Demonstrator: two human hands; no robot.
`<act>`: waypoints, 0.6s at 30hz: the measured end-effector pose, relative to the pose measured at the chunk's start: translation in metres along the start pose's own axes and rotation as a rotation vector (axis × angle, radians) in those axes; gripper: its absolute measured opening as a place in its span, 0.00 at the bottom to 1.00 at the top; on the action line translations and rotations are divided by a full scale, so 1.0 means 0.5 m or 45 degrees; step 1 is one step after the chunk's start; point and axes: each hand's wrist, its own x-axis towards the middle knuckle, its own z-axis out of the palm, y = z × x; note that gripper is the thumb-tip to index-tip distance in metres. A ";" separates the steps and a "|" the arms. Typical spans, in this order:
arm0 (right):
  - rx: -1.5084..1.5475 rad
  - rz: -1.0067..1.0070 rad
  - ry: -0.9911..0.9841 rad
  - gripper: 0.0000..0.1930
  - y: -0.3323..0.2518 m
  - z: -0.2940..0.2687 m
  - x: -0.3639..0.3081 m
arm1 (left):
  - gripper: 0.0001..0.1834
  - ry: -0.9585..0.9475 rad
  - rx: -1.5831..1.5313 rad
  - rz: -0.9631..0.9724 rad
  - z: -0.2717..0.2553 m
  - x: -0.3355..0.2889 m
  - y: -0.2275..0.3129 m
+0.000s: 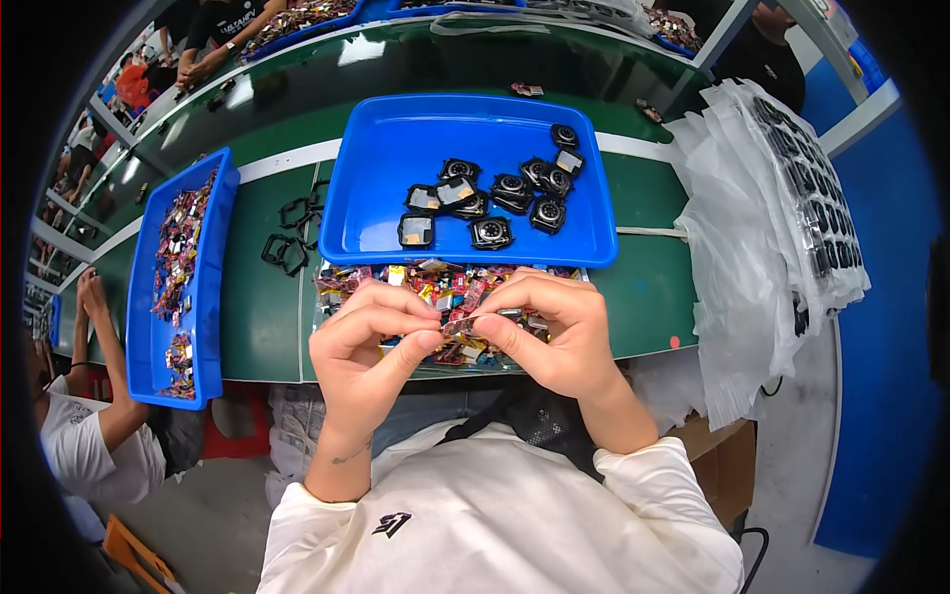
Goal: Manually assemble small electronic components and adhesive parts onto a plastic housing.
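A small flat part (460, 325) is in mid-air, the fingers of the left hand (358, 342) and right hand (569, 332) clamped on its two ends. Below lie mixed coloured components (435, 285) on the green table (259, 332); beyond, a blue tray (386, 129) holds black watch-like cases (492, 234).

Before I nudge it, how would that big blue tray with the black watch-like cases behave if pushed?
The blue tray would probably keep its shape, as its walls stand up all round. It may feel fairly light for its size, since black cases cover only part of its bottom. Those cases could slide, lying loose on smooth-looking plastic.
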 end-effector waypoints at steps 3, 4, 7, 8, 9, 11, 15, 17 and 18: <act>-0.001 0.056 -0.050 0.03 -0.007 0.002 -0.003 | 0.08 0.085 0.015 -0.150 0.024 0.004 0.018; -0.004 0.060 -0.051 0.03 -0.008 0.003 -0.007 | 0.08 0.087 0.011 -0.152 0.021 0.004 0.012; 0.304 0.260 -0.003 0.05 -0.008 0.000 -0.014 | 0.09 -0.114 0.377 0.076 0.010 0.012 -0.005; 0.304 0.263 -0.008 0.05 -0.002 -0.002 -0.013 | 0.09 -0.109 0.376 0.074 0.012 0.009 -0.006; 0.349 0.207 0.031 0.06 0.007 -0.002 -0.014 | 0.09 -0.039 0.273 -0.031 0.016 0.001 -0.006; 0.270 0.151 0.037 0.07 0.010 -0.006 -0.013 | 0.09 0.035 0.169 -0.140 0.025 -0.010 -0.004; 0.109 0.043 0.080 0.08 0.013 -0.001 -0.013 | 0.11 0.047 -0.160 -0.488 0.029 -0.014 0.004; 0.000 -0.063 0.094 0.08 0.017 0.000 -0.012 | 0.12 -0.040 -0.062 -0.417 0.035 -0.012 0.006; 0.000 -0.060 0.093 0.08 0.017 0.000 -0.012 | 0.12 -0.039 -0.063 -0.419 0.033 -0.013 0.004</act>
